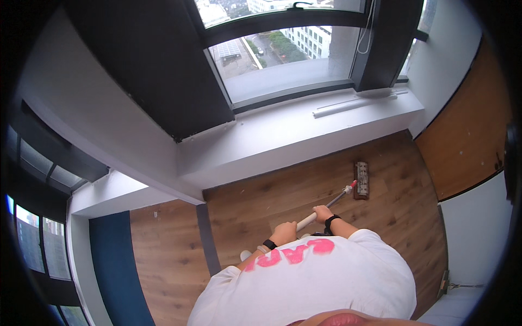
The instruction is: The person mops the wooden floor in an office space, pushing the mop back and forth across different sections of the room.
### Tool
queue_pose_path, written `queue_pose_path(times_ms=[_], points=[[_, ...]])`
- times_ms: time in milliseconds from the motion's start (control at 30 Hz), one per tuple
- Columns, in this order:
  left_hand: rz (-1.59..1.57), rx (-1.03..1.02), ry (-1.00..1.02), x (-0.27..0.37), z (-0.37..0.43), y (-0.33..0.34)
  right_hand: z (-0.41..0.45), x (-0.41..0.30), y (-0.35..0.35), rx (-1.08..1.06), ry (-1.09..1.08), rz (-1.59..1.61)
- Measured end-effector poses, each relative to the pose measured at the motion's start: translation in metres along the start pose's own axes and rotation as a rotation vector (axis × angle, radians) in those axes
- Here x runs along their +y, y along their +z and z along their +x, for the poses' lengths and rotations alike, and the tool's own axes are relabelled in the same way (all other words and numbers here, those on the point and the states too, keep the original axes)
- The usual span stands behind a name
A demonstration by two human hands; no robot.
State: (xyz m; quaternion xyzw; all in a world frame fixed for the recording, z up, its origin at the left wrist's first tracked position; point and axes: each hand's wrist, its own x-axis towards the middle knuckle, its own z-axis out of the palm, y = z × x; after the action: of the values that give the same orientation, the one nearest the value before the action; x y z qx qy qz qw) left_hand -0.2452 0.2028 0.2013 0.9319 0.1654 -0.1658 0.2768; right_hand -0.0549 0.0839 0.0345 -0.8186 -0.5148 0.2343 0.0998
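A flat mop runs up and right from my body, its pale handle point(306, 221) held in both fists. My left hand point(284, 233) is closed around the handle nearer its top end. Farther down the pole, my right hand point(323, 213) grips it close to where the thinner grey section starts. The rectangular mop head point(361, 180) rests on the wood-look floor point(261, 195), with a red joint beside it. Black bands circle both wrists.
A white window ledge point(281, 142) crosses ahead, with white plastic strips point(355, 105) lying on it. A wall end point(189, 195) juts in at left. On the right are a brown wooden panel point(465, 126) and a white wall. A blue floor section point(114, 261) lies far left.
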Motion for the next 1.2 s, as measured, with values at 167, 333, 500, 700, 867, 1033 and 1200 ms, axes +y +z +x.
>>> queue_pose_path(times_ms=[167, 333, 500, 700, 867, 1033, 1200], points=[[0.001, 0.028, -0.032, -0.045, -0.040, -0.026, 0.026, -0.050, 0.009, -0.130, -0.077, -0.070], [0.005, 0.096, -0.134, -0.117, -0.107, -0.041, 0.050, -0.143, 0.029, -0.239, -0.130, -0.039], [0.019, 0.142, -0.222, -0.191, -0.193, -0.057, 0.070, -0.255, 0.067, -0.325, -0.290, -0.017], [0.099, 0.278, -0.269, -0.260, -0.263, -0.091, 0.115, -0.352, 0.086, -0.510, -0.420, -0.034], [0.099, 0.333, -0.293, -0.296, -0.328, -0.124, 0.119, -0.438, 0.080, -0.484, -0.588, 0.043], [0.171, 0.321, -0.414, -0.315, -0.342, -0.118, 0.133, -0.466, 0.099, -0.528, -0.549, 0.008], [0.228, 0.275, -0.516, -0.307, -0.340, -0.110, 0.135, -0.449, 0.128, -0.563, -0.557, 0.087]])
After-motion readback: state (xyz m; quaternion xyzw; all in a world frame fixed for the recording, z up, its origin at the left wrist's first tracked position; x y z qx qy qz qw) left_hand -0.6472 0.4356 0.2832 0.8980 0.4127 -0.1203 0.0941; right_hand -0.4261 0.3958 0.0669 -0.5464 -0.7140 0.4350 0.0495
